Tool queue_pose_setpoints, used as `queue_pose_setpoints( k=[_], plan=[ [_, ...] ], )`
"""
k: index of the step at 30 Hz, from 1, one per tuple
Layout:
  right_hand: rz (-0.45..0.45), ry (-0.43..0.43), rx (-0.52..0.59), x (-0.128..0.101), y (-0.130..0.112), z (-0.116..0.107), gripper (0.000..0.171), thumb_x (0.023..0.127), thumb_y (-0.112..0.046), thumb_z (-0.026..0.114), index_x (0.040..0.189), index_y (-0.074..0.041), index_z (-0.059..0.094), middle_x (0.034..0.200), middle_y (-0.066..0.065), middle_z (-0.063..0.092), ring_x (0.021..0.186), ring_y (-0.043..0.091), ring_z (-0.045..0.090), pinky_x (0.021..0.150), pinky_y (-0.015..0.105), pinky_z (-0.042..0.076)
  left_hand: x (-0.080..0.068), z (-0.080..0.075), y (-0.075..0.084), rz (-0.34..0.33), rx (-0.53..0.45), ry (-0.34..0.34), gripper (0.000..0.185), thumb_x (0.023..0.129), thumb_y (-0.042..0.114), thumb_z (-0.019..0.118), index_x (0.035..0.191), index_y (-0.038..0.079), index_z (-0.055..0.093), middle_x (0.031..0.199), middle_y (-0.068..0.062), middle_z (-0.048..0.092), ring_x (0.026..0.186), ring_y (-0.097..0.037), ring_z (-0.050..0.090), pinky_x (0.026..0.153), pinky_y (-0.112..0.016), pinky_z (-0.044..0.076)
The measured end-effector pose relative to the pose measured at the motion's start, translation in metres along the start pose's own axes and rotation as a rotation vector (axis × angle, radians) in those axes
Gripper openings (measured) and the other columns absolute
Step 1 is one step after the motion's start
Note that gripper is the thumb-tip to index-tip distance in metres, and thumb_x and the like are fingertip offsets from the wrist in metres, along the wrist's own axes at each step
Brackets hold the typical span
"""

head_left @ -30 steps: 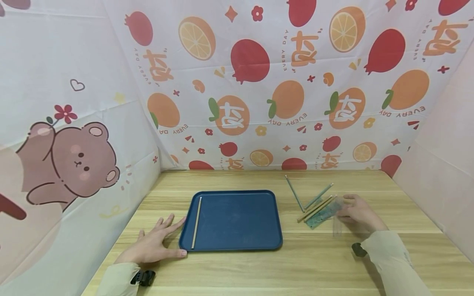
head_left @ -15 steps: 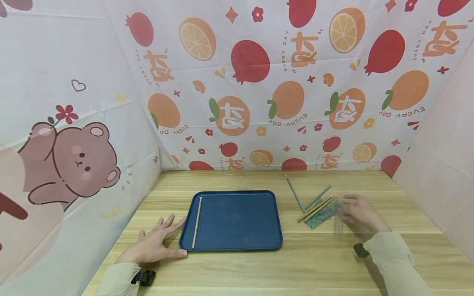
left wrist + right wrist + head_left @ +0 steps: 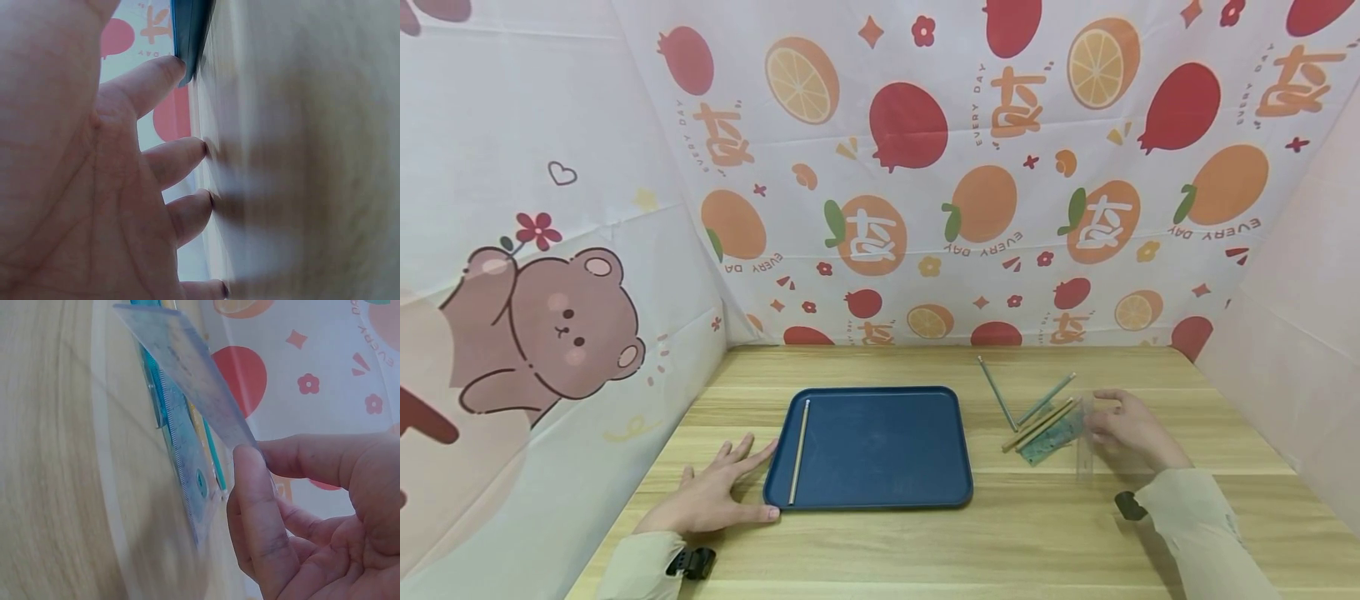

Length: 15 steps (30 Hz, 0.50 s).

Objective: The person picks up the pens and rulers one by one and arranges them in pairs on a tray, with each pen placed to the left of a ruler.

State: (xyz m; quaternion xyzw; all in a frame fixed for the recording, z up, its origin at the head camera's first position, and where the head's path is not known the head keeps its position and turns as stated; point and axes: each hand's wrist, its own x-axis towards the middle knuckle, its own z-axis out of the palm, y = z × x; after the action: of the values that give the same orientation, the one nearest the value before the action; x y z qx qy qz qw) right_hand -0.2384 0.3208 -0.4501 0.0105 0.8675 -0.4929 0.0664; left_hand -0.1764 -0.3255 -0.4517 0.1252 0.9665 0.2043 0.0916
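My right hand (image 3: 1129, 427) pinches a clear plastic ruler (image 3: 1084, 446) between thumb and forefinger and holds it tilted just above the table; the right wrist view shows the same ruler (image 3: 187, 381) and my right hand (image 3: 257, 459). Under it lies a teal ruler (image 3: 1047, 442) (image 3: 186, 481) beside several pencils (image 3: 1037, 421). My left hand (image 3: 715, 496) lies flat on the table with straight fingers. Its thumb and forefinger touch the front left corner of a dark blue tray (image 3: 880, 500) (image 3: 190, 31). One thin pale stick (image 3: 798, 450) lies along the tray's left side.
A grey pencil (image 3: 996, 390) and a green one (image 3: 1047, 397) lie behind the pile. Printed cloth walls (image 3: 925, 208) close in the wooden table (image 3: 925, 550) at the back and on both sides.
My right hand has raised and tilted the clear ruler slightly off the teal ruler. My left hand and the tray have stayed where they were.
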Motion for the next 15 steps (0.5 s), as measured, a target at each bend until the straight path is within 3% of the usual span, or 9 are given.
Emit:
queue_pose_setpoints(
  k=[15],
  plan=[
    [-0.021, -0.013, 0.003, -0.001, -0.015, 0.005, 0.074, 0.109, -0.018, 0.063, 0.162, 0.013, 0.022, 0.133, 0.038, 0.062, 0.092, 0.013, 0.072, 0.076, 0.027, 0.064, -0.001, 0.0, 0.001, -0.006, 0.011, 0.006, 0.109, 0.08, 0.068, 0.086, 0.169, 0.027, 0.038, 0.175, -0.031, 0.022, 0.155, -0.07, 0.014, 0.1, -0.101, 0.004]
  ],
)
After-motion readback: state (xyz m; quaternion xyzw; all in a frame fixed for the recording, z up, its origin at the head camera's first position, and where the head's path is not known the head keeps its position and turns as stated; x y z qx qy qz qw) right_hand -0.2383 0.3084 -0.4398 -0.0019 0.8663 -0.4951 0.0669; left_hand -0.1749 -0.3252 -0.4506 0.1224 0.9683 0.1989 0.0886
